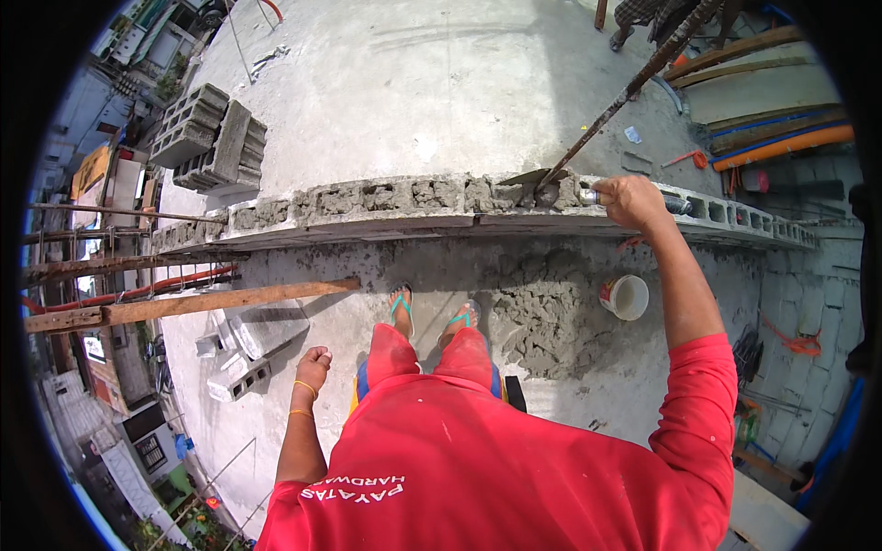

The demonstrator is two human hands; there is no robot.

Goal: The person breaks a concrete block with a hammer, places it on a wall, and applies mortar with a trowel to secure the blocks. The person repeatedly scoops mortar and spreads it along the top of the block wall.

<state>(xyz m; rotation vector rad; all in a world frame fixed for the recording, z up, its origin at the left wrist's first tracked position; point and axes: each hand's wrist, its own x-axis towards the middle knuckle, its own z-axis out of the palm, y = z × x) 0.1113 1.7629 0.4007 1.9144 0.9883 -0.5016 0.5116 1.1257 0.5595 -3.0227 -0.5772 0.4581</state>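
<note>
My right hand point(627, 202) is closed round the handle of a trowel over the top of a low hollow-block wall point(367, 223). The trowel's dark blade point(522, 178) lies at the wall top, beside the foot of a rusty steel bar point(616, 103) that slants up to the right. Wet grey mortar point(432, 193) fills many of the block cavities; those at the right end are open. My left hand point(314, 367) hangs low on the left, away from the wall, its fingers curled with nothing visible in them.
A mortar heap point(547, 317) spreads on the floor by my feet, with a white bucket point(628, 297) to its right. Loose blocks point(243, 363) lie at left under a wooden plank point(197, 305). Stacked blocks point(207, 142) stand beyond the wall. Another person's legs point(643, 16) show far right.
</note>
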